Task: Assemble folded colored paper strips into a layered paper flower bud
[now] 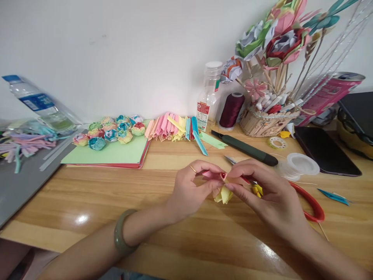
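Both hands meet above the middle of the wooden table around a small folded paper flower (223,195), its yellow petals pointing down and red and pink folds on top. My left hand (194,186) pinches it from the left with thumb and fingers. From the other side, my right hand (262,190) pinches it with thumb and forefinger. Red-handled scissors (316,210) lie partly beneath my right hand. A small yellow piece (257,190) shows beside the right fingers. Where the fingertips meet, part of the paper is hidden.
Finished paper flowers (110,134) sit on green paper (116,154) at the back left. Folded strips (171,127), a bottle (205,97), purple thread (232,111), a dark green cutter (247,148), a clear spool (301,165) and a phone (328,151) lie beyond my hands.
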Motion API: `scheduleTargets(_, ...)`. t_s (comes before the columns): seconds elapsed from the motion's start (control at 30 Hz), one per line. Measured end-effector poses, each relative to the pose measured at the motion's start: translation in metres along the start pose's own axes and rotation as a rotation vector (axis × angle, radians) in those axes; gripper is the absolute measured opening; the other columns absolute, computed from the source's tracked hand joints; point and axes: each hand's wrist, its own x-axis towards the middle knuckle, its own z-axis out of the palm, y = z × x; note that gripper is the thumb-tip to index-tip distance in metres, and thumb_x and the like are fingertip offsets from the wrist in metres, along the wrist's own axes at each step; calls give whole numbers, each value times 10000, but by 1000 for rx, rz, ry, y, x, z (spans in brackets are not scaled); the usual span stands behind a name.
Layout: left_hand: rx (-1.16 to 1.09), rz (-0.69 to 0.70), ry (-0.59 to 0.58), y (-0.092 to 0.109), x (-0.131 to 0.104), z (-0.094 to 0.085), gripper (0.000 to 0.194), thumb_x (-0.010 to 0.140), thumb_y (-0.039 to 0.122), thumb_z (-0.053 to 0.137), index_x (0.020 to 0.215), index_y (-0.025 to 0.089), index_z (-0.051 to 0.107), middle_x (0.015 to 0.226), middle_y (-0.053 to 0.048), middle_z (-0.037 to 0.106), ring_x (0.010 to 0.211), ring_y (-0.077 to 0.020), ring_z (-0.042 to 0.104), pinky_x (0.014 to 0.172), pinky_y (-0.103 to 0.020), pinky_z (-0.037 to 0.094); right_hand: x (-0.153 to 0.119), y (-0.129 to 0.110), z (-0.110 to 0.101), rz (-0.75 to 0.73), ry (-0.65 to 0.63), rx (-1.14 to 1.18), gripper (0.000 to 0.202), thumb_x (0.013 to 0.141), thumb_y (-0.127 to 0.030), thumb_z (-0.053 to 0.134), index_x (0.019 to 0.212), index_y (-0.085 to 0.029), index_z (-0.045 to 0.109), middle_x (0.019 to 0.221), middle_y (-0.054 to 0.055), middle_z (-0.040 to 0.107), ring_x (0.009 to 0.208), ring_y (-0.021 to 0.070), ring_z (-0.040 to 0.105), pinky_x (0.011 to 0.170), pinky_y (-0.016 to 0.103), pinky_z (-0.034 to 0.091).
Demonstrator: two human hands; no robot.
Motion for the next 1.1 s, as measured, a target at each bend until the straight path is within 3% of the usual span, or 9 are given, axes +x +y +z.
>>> scheduleTargets(0.6,208,493,-22,-3,5,-4,98,761,115,610,837,173,590,813,-33,640,804,-132,618,741,-279,514,-3,2,-3,-66,1,0,112,771,-170,621,798,-271,578,811,14,623,785,187,597,700,329,463)
scheduleTargets(0.8,230,543,-30,-2,8,-7,89,747,125,626,792,168,563,792,-12,535,731,-98,573,671,-230,502,-1,6,-4,-135,-33,-11,122,779,-148,613,797,-260,566,823,27,621,792,185,592,681,324,468)
scheduleTargets(1.1,186,519,-75,-5,11,-8,85,768,145,595,735,176,523,716,-15,551,679,-111,569,618,-231,483,1,3,-3,-80,-66,24,101,790,-211,613,792,-266,529,757,17,601,700,180,578,627,324,461)
